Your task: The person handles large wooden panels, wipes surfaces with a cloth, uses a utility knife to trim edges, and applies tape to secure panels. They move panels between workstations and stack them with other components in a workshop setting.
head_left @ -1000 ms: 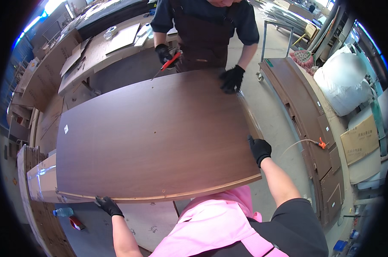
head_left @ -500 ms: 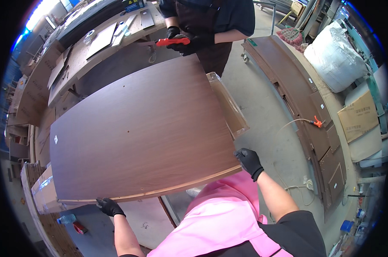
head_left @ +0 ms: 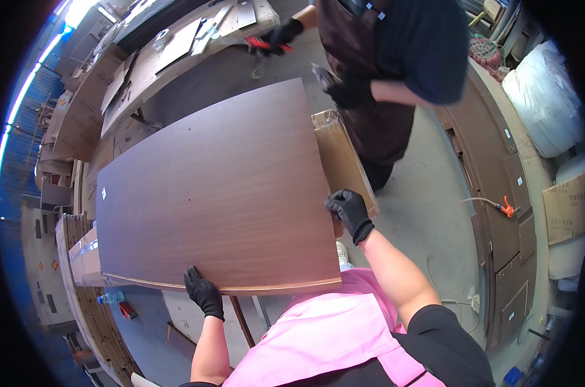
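Observation:
A large dark brown wood-grain panel [head_left: 221, 193] with small holes lies in front of me, its pale strip of an edge toward my body. My left hand [head_left: 204, 293], in a black glove, grips the near edge around the middle, fingers over the top face. At the right edge, close to the near corner, my right hand [head_left: 350, 214], also black-gloved, has its fingers bent against the panel's side. A cardboard box [head_left: 345, 161] wrapped in clear film shows from under the panel's right side.
Across the panel stands a co-worker [head_left: 389, 77] in a dark apron, a red tool [head_left: 266, 45] in one gloved hand. A workbench [head_left: 176, 71] carries boards at far left. More brown panels [head_left: 499, 174] and an orange air gun [head_left: 508, 207] are at right. A bottle [head_left: 111, 297] sits lower left.
My left hand has shifted right along the near edge. My right hand has moved up the right edge from the corner. The co-worker has stepped right and spread their hands apart.

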Available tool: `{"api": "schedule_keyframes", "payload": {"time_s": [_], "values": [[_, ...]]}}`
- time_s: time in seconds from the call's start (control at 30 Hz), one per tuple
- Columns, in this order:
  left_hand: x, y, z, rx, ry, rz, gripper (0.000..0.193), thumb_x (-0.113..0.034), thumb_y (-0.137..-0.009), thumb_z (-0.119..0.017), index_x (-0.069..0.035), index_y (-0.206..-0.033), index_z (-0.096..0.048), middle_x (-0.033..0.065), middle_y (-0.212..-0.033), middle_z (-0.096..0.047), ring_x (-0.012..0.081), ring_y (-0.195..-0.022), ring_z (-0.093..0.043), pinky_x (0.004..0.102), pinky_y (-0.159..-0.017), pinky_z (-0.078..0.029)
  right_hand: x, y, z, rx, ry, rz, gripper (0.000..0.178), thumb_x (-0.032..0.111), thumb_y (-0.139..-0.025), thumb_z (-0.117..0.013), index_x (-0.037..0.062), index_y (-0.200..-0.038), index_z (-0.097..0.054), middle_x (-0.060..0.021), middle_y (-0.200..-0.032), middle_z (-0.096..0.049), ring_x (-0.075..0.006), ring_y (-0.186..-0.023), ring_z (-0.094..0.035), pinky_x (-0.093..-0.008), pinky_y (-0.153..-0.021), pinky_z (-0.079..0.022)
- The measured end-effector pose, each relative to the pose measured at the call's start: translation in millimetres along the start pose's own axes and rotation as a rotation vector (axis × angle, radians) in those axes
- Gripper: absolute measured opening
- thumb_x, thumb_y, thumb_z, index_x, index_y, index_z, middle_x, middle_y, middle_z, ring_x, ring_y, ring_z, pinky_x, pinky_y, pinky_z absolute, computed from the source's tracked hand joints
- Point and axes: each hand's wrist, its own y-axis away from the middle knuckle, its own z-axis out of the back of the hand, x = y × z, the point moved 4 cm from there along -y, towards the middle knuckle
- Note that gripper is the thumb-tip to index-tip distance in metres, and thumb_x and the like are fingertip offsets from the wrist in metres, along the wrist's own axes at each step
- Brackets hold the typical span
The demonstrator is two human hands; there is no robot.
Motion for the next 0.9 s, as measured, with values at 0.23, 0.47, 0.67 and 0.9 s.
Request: {"api": "schedule_keyframes", "payload": {"time_s": [0.23, 0.47, 0.67, 0.9], "values": [[-24, 12, 4, -0.029, 0.039, -0.026, 0.046, -0.009, -0.088, -0.045, -0.003, -0.134, -0.048, 0.0232, -0.136, -0.048, 0.0391, -0.128, -0.043, 0.0461, -0.11, -0.031, 15, -20, -5, 0.043, -0.107, -0.07, 0.013, 0.016, -0.084, -0.068, 0.0044, -0.081, -0.062, 0.0004, -0.069, -0.059, -0.0077, -0.06, -0.052, -0.0237, -0.057, -0.043], [-31, 28, 2, -0.024, 0.042, -0.073, 0.049, -0.01, -0.087, -0.048, -0.003, -0.135, -0.047, 0.0244, -0.137, -0.046, 0.0407, -0.127, -0.043, 0.048, -0.109, -0.032, -3, 39, 9, 0.158, -0.084, -0.089, 0.015, 0.014, -0.087, -0.068, 0.0038, -0.08, -0.06, 0.0006, -0.067, -0.058, -0.0068, -0.057, -0.051, -0.0225, -0.053, -0.042], [-32, 26, 2, -0.072, 0.067, -0.095, 0.05, -0.01, -0.086, -0.05, -0.004, -0.135, -0.048, 0.0247, -0.137, -0.047, 0.0411, -0.127, -0.043, 0.0487, -0.108, -0.033, -19, 93, 28, 0.187, -0.087, -0.216, 0.017, 0.017, -0.088, -0.067, 0.0039, -0.081, -0.059, 0.0003, -0.064, -0.054, -0.0068, -0.054, -0.049, -0.0229, -0.05, -0.041], [-24, 30, 17, 0.007, 0.153, -0.268, 0.05, -0.02, -0.09, -0.052, -0.004, -0.138, -0.046, 0.0243, -0.14, -0.045, 0.0398, -0.131, -0.04, 0.0474, -0.111, -0.028, -25, 134, 16, 0.134, -0.095, -0.191, 0.028, 0.023, -0.091, -0.065, 0.0053, -0.072, -0.055, 0.0002, -0.059, -0.052, -0.0065, -0.051, -0.046, -0.0234, -0.047, -0.038]]}}
